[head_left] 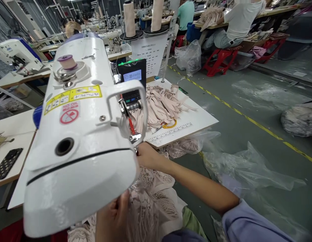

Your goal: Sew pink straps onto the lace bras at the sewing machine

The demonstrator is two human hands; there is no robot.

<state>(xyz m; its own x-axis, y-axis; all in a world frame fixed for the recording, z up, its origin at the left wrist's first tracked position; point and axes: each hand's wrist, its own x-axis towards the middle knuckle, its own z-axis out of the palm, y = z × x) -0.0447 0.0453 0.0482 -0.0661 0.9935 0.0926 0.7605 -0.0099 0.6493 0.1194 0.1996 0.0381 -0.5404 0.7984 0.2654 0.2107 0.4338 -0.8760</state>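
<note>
A white sewing machine (82, 144) fills the left and middle of the view, its head hiding the needle area. Just below its front edge, my left hand (114, 215) is closed on pale beige lace fabric (156, 198), thumb pressed against the cloth. My right hand (149, 156) reaches in at the right side of the head, beside the needle area and above the lace. Its fingertips are hidden behind the machine. The lace hangs down over my lap.
On the white table, a pile of beige fabric strips (162, 104) lies behind yellow-handled scissors (171, 124) and a clear ruler (171, 132). A control screen (132, 77) and thread cones (130, 20) stand behind. A phone (8, 163) lies at left; plastic bags (246, 164) cover floor at right.
</note>
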